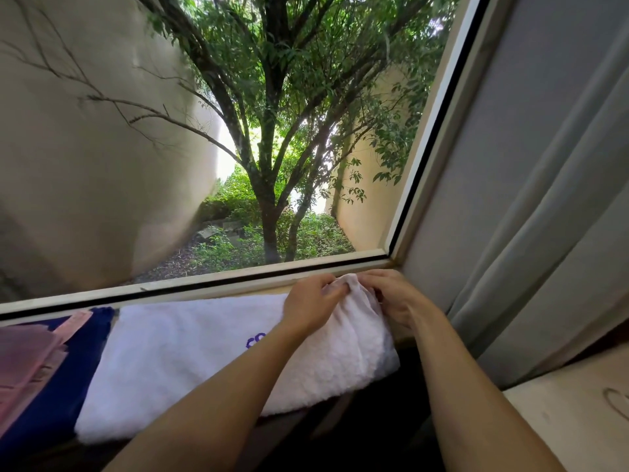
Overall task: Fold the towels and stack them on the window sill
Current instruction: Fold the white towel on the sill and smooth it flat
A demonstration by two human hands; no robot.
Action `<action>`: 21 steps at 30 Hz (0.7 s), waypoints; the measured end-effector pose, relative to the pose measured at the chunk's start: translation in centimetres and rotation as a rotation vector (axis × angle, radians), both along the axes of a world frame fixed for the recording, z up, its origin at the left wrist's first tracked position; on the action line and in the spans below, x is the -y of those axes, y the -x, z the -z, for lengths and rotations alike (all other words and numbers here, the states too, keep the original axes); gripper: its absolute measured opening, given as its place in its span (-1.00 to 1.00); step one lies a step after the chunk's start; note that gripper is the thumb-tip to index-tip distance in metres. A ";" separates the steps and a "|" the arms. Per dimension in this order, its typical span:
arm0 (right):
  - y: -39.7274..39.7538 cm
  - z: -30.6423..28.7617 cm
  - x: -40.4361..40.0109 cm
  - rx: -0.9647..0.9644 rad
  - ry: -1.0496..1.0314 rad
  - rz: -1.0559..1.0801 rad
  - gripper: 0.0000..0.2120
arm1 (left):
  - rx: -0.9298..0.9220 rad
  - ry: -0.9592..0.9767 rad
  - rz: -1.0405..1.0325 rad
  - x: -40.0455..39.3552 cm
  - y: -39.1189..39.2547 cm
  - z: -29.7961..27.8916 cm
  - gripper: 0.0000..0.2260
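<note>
**White towel: corner grip at sill, fold in progress**

White towel (211,352) lies spread along the window sill (258,290), lower centre of frame. I see the left hand (311,301) and right hand (396,296) pinching its far right corner. Pink towel (27,356) and blue towel (81,362) lie together at lower left; whether they are folded I cannot tell. Folding appears unfinished, stacking outstanding.

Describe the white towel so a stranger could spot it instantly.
Find the window sill under the big pane. The white towel lies along it, both hands gripping its far right corner. Unlike the navy towel and pink cloth to its left, it is fluffy with purple stitching.
</note>
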State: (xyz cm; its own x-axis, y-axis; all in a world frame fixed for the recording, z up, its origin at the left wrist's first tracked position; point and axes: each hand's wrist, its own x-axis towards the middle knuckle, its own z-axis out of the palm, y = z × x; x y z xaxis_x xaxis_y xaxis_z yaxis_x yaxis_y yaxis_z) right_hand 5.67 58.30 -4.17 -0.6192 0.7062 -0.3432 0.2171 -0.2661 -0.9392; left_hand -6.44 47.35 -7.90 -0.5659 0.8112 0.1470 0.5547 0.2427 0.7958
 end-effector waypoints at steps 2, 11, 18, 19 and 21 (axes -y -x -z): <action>-0.1 -0.4 0.0 0.057 -0.028 -0.038 -0.88 | -0.009 0.012 0.002 -0.1 0.0 0.0 -0.58; 0.7 0.4 -0.8 0.342 -0.389 0.125 -0.76 | 0.023 0.028 0.010 -0.1 0.1 -0.1 -0.60; -0.5 0.8 0.4 0.227 -0.421 0.427 -0.94 | 0.003 0.070 -0.044 -0.8 -0.5 -0.7 -0.70; -0.9 0.5 0.7 0.195 -0.503 0.409 -0.92 | -0.012 0.042 -0.069 -1.0 -0.6 -0.6 -0.74; -1.5 0.3 1.2 0.164 -0.597 0.215 -0.82 | -0.080 -0.032 -0.101 -1.4 -0.6 -0.4 -0.75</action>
State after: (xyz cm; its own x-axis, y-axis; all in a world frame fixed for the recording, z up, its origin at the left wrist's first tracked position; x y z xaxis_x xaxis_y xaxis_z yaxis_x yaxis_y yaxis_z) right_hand 7.16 57.07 -4.50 -0.4164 0.9066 0.0681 0.3700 0.2374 -0.8982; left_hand -5.84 48.79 -7.52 -0.6298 0.7450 0.2200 0.5907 0.2753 0.7585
